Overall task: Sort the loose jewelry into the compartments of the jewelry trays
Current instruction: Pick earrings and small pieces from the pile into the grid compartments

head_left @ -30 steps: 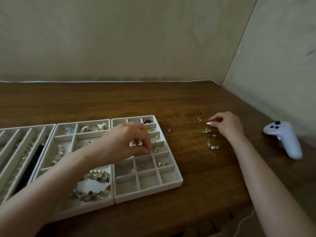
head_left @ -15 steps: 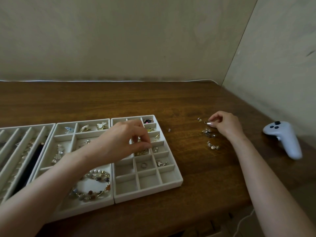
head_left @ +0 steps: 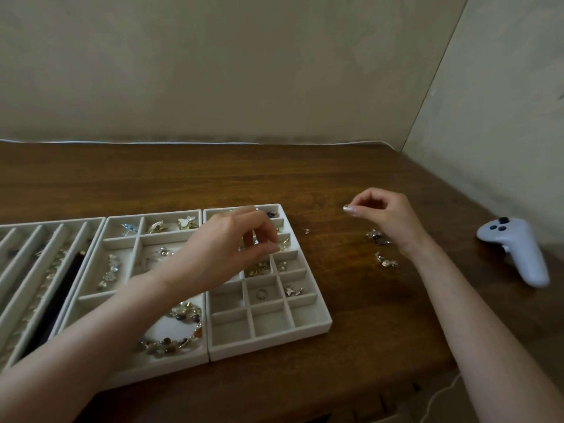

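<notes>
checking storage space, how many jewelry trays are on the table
3, side by side: long-slot tray far left, partly cut off; mixed-compartment tray in the middle; small-grid tray on the right. More may lie off-frame left.

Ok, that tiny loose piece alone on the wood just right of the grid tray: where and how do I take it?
Pinch the tiny piece across its whole body between thumb and forefinger, straight down from above. It lies low on the table, too small to show a stem, and the wall of the grid tray stands close on its left, so any tilt should come from the right.
</notes>
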Available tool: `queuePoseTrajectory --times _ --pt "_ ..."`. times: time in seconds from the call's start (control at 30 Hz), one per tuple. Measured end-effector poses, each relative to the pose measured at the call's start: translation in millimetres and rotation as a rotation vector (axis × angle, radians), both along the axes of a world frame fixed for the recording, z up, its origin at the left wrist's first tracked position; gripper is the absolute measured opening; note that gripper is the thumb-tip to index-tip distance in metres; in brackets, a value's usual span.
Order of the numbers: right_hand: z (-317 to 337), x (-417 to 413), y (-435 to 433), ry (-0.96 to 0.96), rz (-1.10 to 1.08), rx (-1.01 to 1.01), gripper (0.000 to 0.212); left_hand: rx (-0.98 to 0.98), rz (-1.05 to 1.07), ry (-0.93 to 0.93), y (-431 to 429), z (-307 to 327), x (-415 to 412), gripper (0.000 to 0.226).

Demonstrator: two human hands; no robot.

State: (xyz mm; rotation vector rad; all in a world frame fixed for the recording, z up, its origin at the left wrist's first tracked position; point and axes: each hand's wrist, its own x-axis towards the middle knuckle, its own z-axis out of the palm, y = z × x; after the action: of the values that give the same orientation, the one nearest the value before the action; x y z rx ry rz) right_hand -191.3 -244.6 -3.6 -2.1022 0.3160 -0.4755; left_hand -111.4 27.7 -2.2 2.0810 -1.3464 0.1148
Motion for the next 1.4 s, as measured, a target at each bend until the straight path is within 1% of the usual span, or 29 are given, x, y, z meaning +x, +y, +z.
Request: queuePoseTrajectory --times 0.1,0.2,0.27,0.4,0.47,0.53,0.57,0.63,0.67,0.7,0.73,0.8,0.87,0.93,1.0,1.07,1.23,1.33,1.4 --pt "9 3 41 -0.050 0.254 -0.009 0.007 -0.076 0.058 0.073 -3 -2 -4 0.016" --pt "9 6 69 -0.044 0.437 -0.062 0.007 -0.109 0.070 0.091 -6 -3 -7 0.025" --pt "6 6 78 -0.042 0.496 -0.042 0.006 -0.113 0.077 0.094 -7 -1 -9 0.024" --pt "2 3 77 -0.035 0.545 0.003 0.002 -0.060 0.063 0.079 -8 -2 -11 0.008" --pt "2 2 73 -0.045 0.568 0.035 0.004 -0.041 0.053 0.077 -8 -1 -12 0.008" --pt "3 2 67 -0.092 0.513 0.034 0.007 -0.016 0.022 0.080 -6 3 -9 0.011" --pt "2 4 62 -0.121 0.441 0.002 0.008 0.007 -0.005 0.076 -3 5 -7 0.011" --pt "-2 7 45 -0.159 0.234 -0.162 0.007 0.071 -0.081 0.048 2 9 0 0.007" --pt "-4 9 34 -0.158 0.138 -0.271 0.006 0.111 -0.122 0.022 4 10 2 0.003" --pt "-7 9 24 -0.147 0.062 -0.341 0.006 0.151 -0.155 -0.006 6 10 3 0.004" --pt "-9 9 14 -0.140 0.005 -0.354 0.006 0.187 -0.181 -0.035 7 9 4 0.011" --pt "-12 9 1 -0.154 -0.095 -0.307 0.006 0.228 -0.212 -0.064 7 6 4 0.022" --pt "-14 12 -7 -0.157 -0.180 -0.304 0.007 0.222 -0.222 -0.067 6 4 4 0.024" --pt "-17 15 -11 -0.137 -0.218 -0.326 0.008 0.181 -0.208 -0.059 6 5 5 0.021" --pt "-19 15 -14 -0.120 -0.233 -0.328 0.009 0.144 -0.182 -0.043 7 5 7 0.011" --pt "-18 15 -17 -0.106 -0.249 -0.317 0.010 0.118 -0.163 -0.039 6 6 7 0.007" --pt "-22 16 -24 -0.045 -0.277 -0.361 0.012 0.071 -0.135 -0.036 5 4 7 0.004" --pt "-25 18 -28 0.030 -0.233 -0.400 0.014 0.015 -0.085 -0.052 5 2 9 0.007" --pt "-27 19 -31 0.057 -0.240 -0.422 0.016 -0.039 -0.043 -0.062 4 1 9 0.005"
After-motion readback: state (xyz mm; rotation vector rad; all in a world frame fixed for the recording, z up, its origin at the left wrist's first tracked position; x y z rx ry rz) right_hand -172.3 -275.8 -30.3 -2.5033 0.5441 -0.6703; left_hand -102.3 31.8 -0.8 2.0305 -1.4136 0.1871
